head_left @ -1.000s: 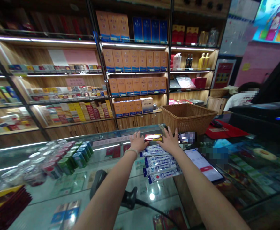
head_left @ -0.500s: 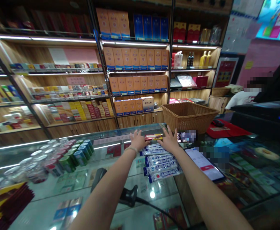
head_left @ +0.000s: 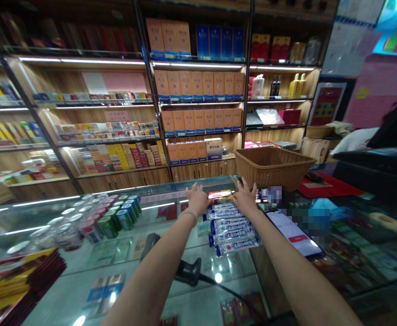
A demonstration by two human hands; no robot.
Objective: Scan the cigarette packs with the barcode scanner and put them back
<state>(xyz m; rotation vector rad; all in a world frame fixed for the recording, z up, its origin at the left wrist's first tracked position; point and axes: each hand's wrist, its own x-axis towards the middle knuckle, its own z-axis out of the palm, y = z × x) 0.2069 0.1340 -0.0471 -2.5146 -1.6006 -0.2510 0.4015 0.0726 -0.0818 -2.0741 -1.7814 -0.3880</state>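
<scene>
My left hand (head_left: 197, 199) reaches forward over the glass counter, fingers spread, its thumb side at the left end of a red-and-yellow packet (head_left: 220, 194). At the packet's other end is my right hand (head_left: 246, 199), its fingers also apart. Whether the thumbs press on the packet I cannot tell. Just nearer to me, several blue-and-white wrapped snack sticks (head_left: 234, 231) lie side by side in a column between my wrists. A black handheld barcode scanner (head_left: 188, 271) with a cable lies partly hidden under my left forearm.
A wicker basket (head_left: 273, 170) stands behind my right hand. A phone (head_left: 296, 235) lies right of my right forearm, near a red mat (head_left: 330, 186). Jars and cans (head_left: 117, 217) stand in rows at left. Stacked packs (head_left: 18, 285) sit front left. A person's white sleeve (head_left: 354, 140) shows at right.
The view has shifted slightly, so things appear further right. Both hands stay at the ends of the red-and-yellow packet with fingers spread. The snack sticks have not visibly moved on the counter.
</scene>
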